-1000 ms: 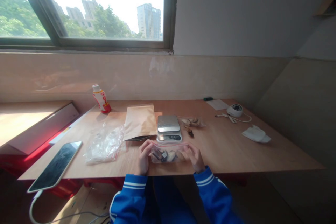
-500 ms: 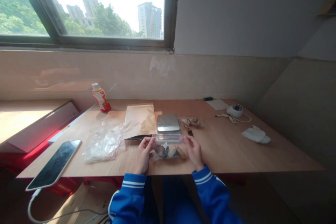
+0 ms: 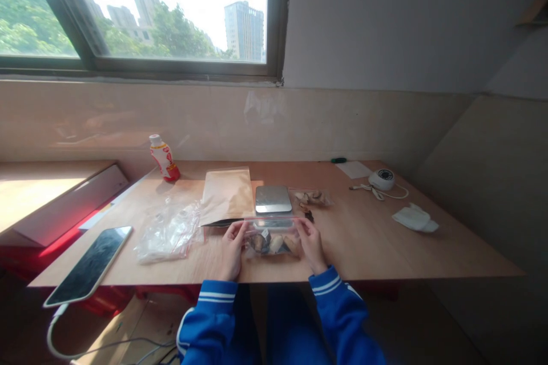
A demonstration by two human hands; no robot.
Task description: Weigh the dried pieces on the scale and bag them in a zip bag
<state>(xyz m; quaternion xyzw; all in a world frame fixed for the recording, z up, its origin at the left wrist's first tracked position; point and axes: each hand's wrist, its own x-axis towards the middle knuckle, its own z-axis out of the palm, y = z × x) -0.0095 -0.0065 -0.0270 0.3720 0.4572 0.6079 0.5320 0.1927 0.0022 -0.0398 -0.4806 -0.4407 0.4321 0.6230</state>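
A clear zip bag [image 3: 274, 246] with dried pieces, dark and pale like dried mushrooms, lies at the table's front edge. My left hand [image 3: 233, 248] pinches its upper left corner, and my right hand [image 3: 310, 244] pinches the upper right one. Between them stretches the bag's red-lined zip strip. Just behind the bag is a flat silver scale [image 3: 273, 199]. To the scale's right rests a second clear bag of pale dried pieces [image 3: 311, 198], with a few dark loose bits [image 3: 307, 213] in front of it. A brown paper pouch [image 3: 226, 194] lies left of the scale.
Left of my hands are a pile of clear plastic bags [image 3: 166, 234] and a phone [image 3: 89, 265] on a cable. A red-and-white bottle [image 3: 164, 159] stands farther back. On the right are a small white fan-like device [image 3: 382, 180], a white crumpled cloth [image 3: 415, 218] and a paper sheet [image 3: 353, 169].
Both hands keep their hold on the zip bag's corners. My right hand has shifted slightly left; the whole view has moved a little.
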